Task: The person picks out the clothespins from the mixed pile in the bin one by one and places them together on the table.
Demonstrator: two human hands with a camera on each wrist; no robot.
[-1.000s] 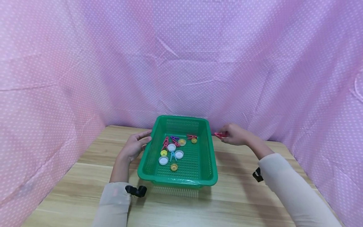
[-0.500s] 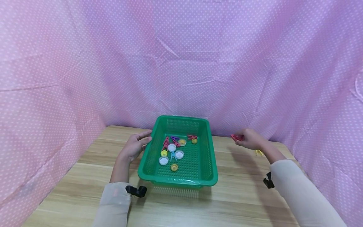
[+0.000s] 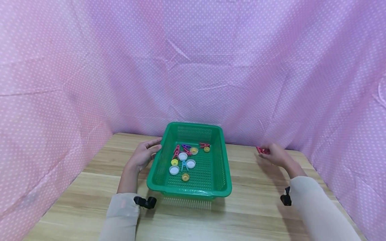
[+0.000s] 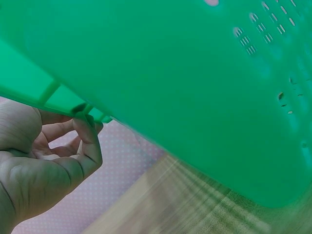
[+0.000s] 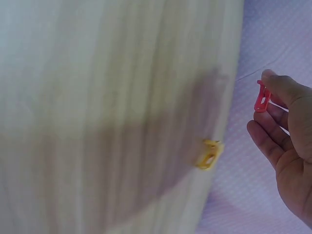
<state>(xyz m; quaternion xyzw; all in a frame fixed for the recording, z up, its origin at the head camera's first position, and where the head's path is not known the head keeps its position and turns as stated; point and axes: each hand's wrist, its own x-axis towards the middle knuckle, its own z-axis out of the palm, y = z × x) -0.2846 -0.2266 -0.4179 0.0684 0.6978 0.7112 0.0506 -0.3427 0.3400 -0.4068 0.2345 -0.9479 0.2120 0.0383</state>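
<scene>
My left hand (image 3: 143,155) grips the left rim of a green plastic basket (image 3: 190,192); the left wrist view shows bent fingers at that rim. Inside lie several pink-red clothespins, a purple clothespin (image 3: 185,146), a light blue clothespin (image 3: 184,164), and several white, yellow and amber bottle caps. Over the right back of the table, my right hand (image 3: 275,155) pinches a red clothespin (image 5: 262,97) between thumb and fingers, apart from the basket. A yellow clothespin (image 5: 209,154) rests on the table near this hand; in the head view it is hidden.
The wooden table (image 3: 247,207) extends around the basket, its back edge against a pink polka-dot cloth (image 3: 193,83). This cloth also hangs along both sides. A black strap mount (image 3: 145,202) sits on the left wrist, another (image 3: 285,196) on the right.
My right hand has moved right, away from the basket, still holding the red clothespin. The yellow clothespin showed behind the wrist half a second ago. Left hand and basket stay put.
</scene>
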